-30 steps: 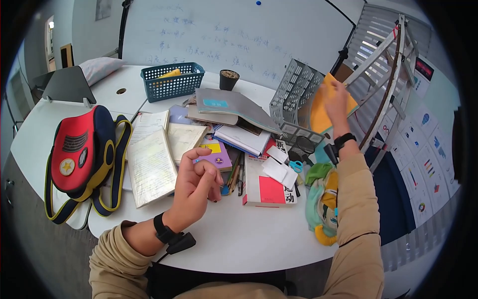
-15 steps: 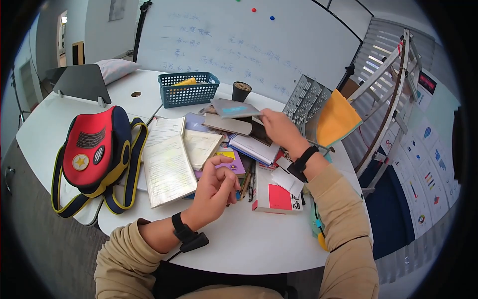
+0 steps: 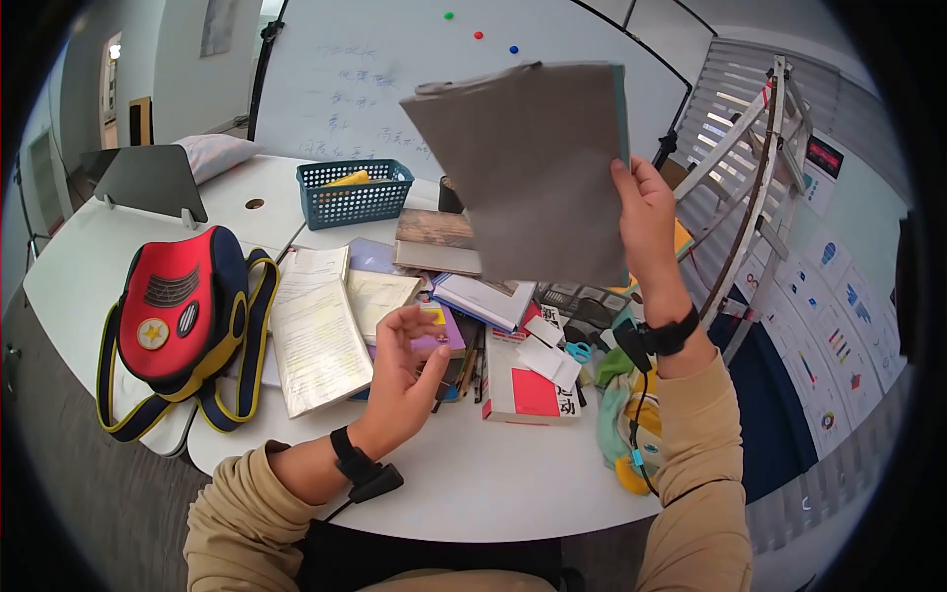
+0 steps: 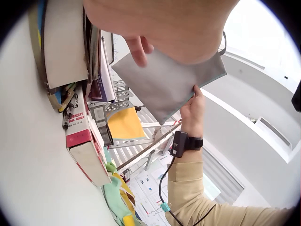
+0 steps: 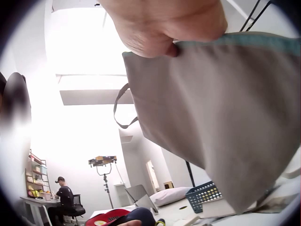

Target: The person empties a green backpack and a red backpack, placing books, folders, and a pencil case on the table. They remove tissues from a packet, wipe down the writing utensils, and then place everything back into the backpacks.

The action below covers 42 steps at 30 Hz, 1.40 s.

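My right hand (image 3: 653, 222) pinches one edge of a grey cloth document bag (image 3: 543, 173) and holds it up over the table, thumb on the near face. Teal trim runs along the gripped edge, and a small strap loop hangs from the bag (image 5: 197, 108) in the right wrist view. My left hand (image 3: 400, 380) hovers above the near table, fingers loosely curled and thumb apart, with nothing in it. Below the bag, a pile of books includes a brown-covered book (image 3: 434, 229) and a blue-edged white one (image 3: 481, 299).
To the left stands a red and navy backpack (image 3: 178, 306) beside open notebooks (image 3: 321, 340). A teal basket (image 3: 355, 202) is at the back. On the right are a white-and-red book (image 3: 528, 385), blue scissors (image 3: 579, 351), a green and yellow cloth item (image 3: 626, 424) and an orange folder (image 4: 126, 125).
My right hand has left the orange folder by the rack, grasped the grey bag on the book pile and raised it upright. My left hand stays near its place, its thumb more spread.
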Each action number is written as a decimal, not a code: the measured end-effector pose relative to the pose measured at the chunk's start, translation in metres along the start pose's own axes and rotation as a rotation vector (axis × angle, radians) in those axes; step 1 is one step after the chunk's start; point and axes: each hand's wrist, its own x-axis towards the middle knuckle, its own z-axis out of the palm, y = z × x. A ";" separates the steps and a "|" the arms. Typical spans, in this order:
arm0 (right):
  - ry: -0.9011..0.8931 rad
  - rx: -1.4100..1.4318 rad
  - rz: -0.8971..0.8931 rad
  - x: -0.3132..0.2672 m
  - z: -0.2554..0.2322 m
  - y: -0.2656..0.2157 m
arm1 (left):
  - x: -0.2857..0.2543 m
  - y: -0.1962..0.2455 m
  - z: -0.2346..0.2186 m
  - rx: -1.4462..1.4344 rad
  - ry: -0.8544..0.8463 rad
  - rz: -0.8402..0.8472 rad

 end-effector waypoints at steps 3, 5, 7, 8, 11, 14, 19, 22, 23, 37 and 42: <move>-0.035 0.232 0.126 -0.023 0.001 -0.032 | 0.000 0.010 -0.005 0.288 -0.014 0.002; -0.089 0.343 0.244 -0.039 -0.003 -0.032 | 0.000 0.008 -0.003 0.202 0.033 0.009; -0.147 0.453 0.347 -0.057 -0.005 -0.030 | -0.001 0.011 -0.003 0.071 0.036 -0.057; -0.178 0.506 0.391 -0.068 -0.005 -0.027 | 0.000 0.016 -0.006 -0.018 0.015 -0.126; -0.260 0.492 0.486 -0.087 -0.011 -0.030 | -0.001 0.025 -0.005 -0.066 0.039 -0.187; -0.255 0.467 0.474 -0.084 -0.024 -0.036 | -0.001 0.024 -0.002 -0.016 0.040 -0.170; -0.253 0.307 0.447 -0.068 -0.064 -0.016 | -0.004 0.017 -0.002 0.081 -0.042 -0.167; -0.481 0.062 0.483 -0.060 -0.100 -0.027 | -0.005 0.016 -0.002 0.070 -0.090 -0.187; -0.489 0.007 0.468 -0.056 -0.109 -0.028 | -0.006 0.017 -0.002 0.058 -0.117 -0.219; 0.003 0.041 0.369 -0.018 -0.205 -0.008 | -0.002 0.007 -0.003 -0.125 -0.110 -0.370; 0.188 -0.130 0.188 0.010 -0.242 -0.010 | -0.003 0.005 -0.003 -0.103 -0.098 -0.370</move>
